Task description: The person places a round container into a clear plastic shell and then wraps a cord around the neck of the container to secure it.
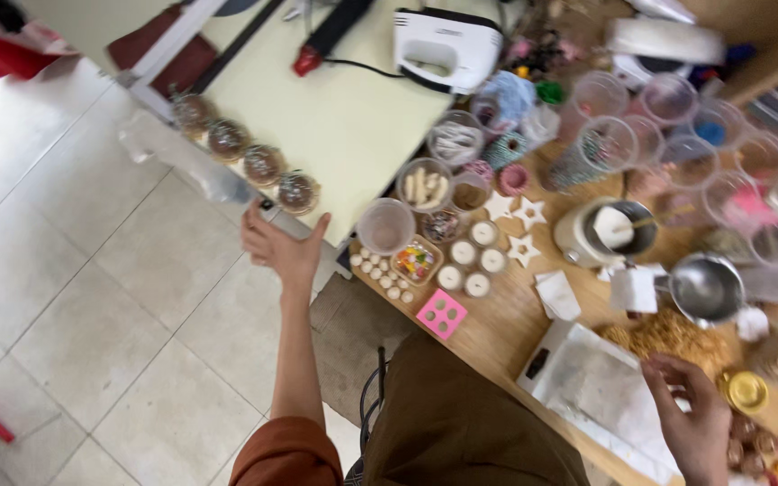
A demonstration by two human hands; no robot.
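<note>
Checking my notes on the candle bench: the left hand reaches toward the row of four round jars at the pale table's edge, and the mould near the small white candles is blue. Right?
Not quite: the mould is pink, not blue, as the head view shows. The left hand does reach toward the four round jars at the pale table edge.

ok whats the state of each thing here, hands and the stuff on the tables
left hand: open, stretched to the pale table's edge, beside the domed cups
right hand: fingers curled, over the white tray
domed cups: four in a row, filled, lidded
hand mixer: lying down, cord attached
metal cup: upright, looks empty
pink mould: flat, cavities empty
star shapes: three, lying flat
white tray: flat on wooden table
</note>
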